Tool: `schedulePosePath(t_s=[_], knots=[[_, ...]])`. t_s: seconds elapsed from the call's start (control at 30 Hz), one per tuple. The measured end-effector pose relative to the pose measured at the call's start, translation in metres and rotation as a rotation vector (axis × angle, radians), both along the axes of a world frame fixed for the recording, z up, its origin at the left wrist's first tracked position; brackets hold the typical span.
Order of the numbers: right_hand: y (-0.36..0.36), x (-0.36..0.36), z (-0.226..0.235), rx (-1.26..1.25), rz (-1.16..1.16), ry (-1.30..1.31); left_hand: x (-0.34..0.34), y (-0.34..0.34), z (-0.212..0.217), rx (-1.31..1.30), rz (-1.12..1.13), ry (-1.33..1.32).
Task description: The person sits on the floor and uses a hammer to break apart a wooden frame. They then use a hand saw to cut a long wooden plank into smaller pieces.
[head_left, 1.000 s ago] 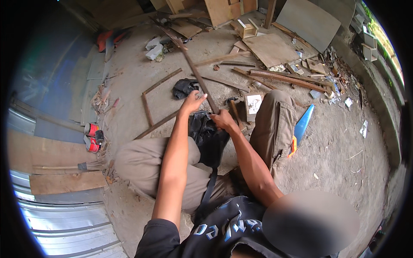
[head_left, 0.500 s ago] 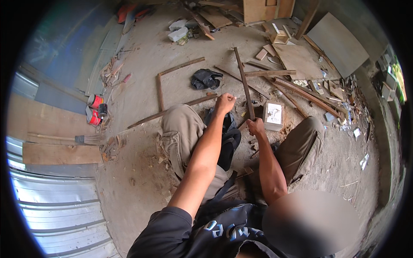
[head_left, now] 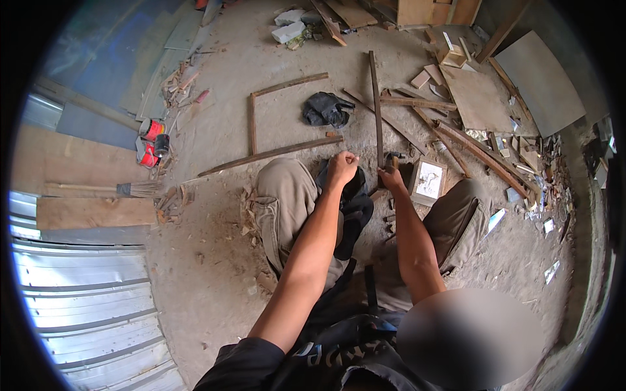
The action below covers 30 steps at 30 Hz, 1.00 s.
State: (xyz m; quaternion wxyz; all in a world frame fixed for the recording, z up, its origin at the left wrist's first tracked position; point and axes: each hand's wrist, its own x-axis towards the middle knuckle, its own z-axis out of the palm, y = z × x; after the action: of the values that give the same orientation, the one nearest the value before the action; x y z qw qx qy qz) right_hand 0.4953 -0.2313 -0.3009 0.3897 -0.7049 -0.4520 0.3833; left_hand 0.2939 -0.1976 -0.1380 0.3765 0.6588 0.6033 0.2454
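Observation:
My left hand (head_left: 342,169) is closed in a pinch above the gap between my bent knees. Whatever its fingertips hold, if anything, is too small to make out. My right hand (head_left: 390,178) is closed round the handle of a hammer (head_left: 394,159), whose dark head shows just past the fingers. Beside that hand lies the near end of a long dark wooden strip (head_left: 376,107), which runs away from me. To the right stands a small wooden box (head_left: 420,171) with a white picture sheet on its top. A joined wooden frame (head_left: 253,124) lies beyond my left knee.
A black plastic bag (head_left: 326,109) lies ahead. Wooden beams (head_left: 479,153) and scraps spread to the right, below a leaning board (head_left: 531,81). Red cans (head_left: 150,129) and a broom (head_left: 134,189) are at the left. Pale blocks (head_left: 288,31) lie at the back.
The view has shifted, so the floor things appear displaced. My right hand is now just below the strip's near end, and the hammer head shows plainly. My left hand stays pinched.

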Motion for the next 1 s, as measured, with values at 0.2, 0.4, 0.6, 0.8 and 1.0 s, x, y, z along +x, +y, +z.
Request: schedulePosePath(t_s=[0.2,0.4,0.6,0.8,1.0], knots=[[-0.017,0.006,0.005,0.102,-0.282,0.403,0.018,-0.016,-0.016,-0.075,-0.109,0.056],[-0.042,0.058,0.074,0.295,-0.532,0.604,0.067,-0.016,-0.063,-0.049,-0.221,-0.031],[-0.100,0.127,0.092,0.415,-0.970,0.634,0.170,-0.038,-0.055,-0.195,-0.344,-0.126],[-0.165,0.173,0.055,0.356,-1.201,0.548,0.236,-0.065,-0.091,0.360,-0.528,0.113],[-0.155,0.195,0.014,0.270,-1.265,0.442,0.266,-0.050,-0.144,0.464,-0.646,0.350]])
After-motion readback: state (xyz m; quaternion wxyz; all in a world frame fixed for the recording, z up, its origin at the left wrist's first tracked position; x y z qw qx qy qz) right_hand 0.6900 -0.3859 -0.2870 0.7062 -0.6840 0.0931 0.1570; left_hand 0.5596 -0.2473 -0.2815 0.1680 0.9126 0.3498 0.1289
